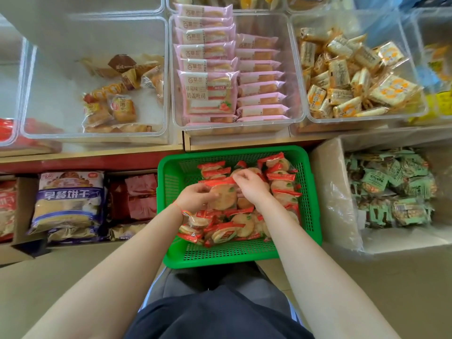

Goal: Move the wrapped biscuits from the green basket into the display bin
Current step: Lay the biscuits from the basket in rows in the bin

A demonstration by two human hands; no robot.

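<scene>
A green plastic basket sits on the floor in front of my knees, filled with several round biscuits in clear wrappers with red ends. My left hand grips one wrapped biscuit at its left edge, above the pile. My right hand is just right of it, fingers curled and pinching the red top edge of wrappers in the pile. A clear display bin at the upper left holds a few brown and orange snack packs, with bare floor around them.
Clear bins above the basket hold pink toast packs and yellow wafer packs. A cardboard box lined with plastic holds green packets on the right. Purple biscuit bags and red packs sit in boxes on the left.
</scene>
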